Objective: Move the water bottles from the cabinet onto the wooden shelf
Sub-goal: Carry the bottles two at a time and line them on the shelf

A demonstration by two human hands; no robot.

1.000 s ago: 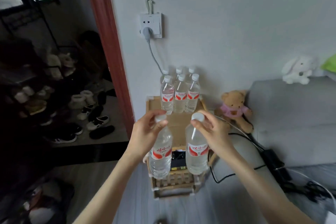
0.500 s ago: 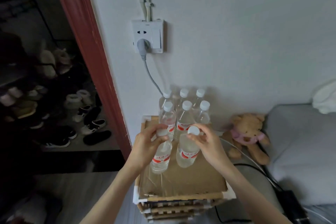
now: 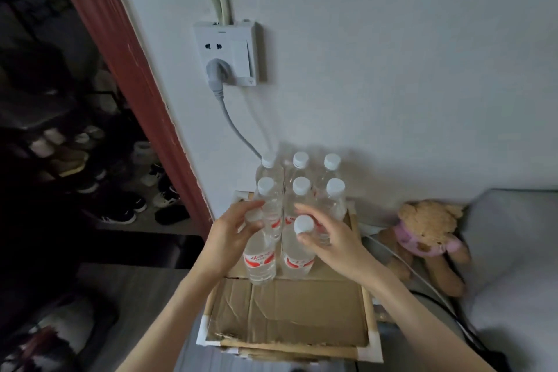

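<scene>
Two clear water bottles with white caps and red labels stand side by side on the cardboard-covered top of the wooden shelf [image 3: 290, 349]. My left hand [image 3: 234, 234] grips the neck of the left bottle [image 3: 260, 264]. My right hand [image 3: 335, 243] curls round the neck of the right bottle [image 3: 297, 258], thumb just under its cap. Behind them, against the wall, stand several more bottles [image 3: 302, 190] in two rows.
A wall socket [image 3: 226, 54] with a grey plug and cable hangs above the bottles. A teddy bear [image 3: 428, 229] leans beside a grey sofa [image 3: 513, 251] on the right. Left of the red door frame [image 3: 136, 84] is a dark rack of shoes [image 3: 90, 166].
Both hands carried the two bottles forward and down onto the shelf top, in front of the standing rows. The view has moved closer to the shelf.
</scene>
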